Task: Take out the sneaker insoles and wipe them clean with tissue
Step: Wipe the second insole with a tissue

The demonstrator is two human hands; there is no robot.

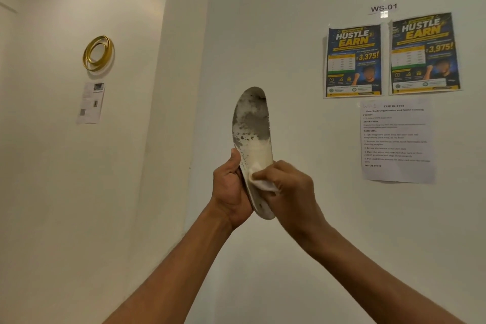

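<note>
A white insole (252, 129) stands upright in front of me, its toe end up and blotched with dark grey dirt. My left hand (229, 189) grips its lower half from the left side and behind. My right hand (288, 189) presses a folded white tissue (264, 183) against the insole's face near the heel. The heel end pokes out below both hands. No sneaker is in view.
A white wall fills the view. Two blue and yellow posters (353, 60) and a printed task sheet (397, 139) hang at the right. A gold ring ornament (98, 53) and a small paper (90, 102) hang at the left.
</note>
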